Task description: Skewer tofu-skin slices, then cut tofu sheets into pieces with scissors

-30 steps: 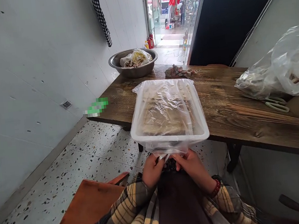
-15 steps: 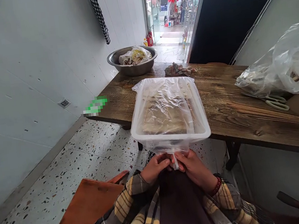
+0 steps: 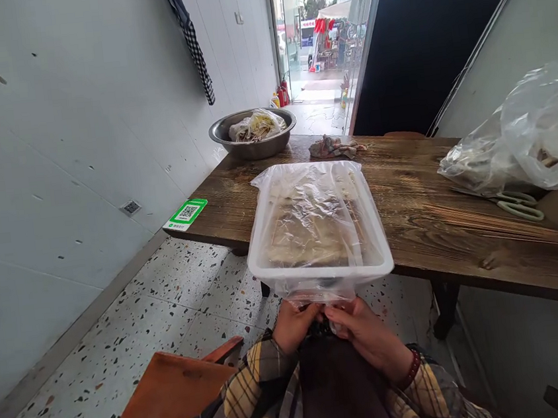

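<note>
QR-code card [image 3: 186, 213] at worktop's [image 3: 406, 185] near-left corner. My left hand [image 3: 294, 327], right hand [image 3: 373, 337]: fingers clamped on crinkled plastic bag [image 3: 309, 209] over white tub [image 3: 380, 233].

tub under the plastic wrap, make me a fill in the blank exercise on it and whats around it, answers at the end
The tub under the clear plastic wrap is ____ in colour.
Of the tub's near and far edges, the left hand and right hand are by the ____ one.
The red bracelet is on the wrist of the ____ hand.
The card at the corner of the table has a ____ border.

Missing words: white; near; right; green
</note>
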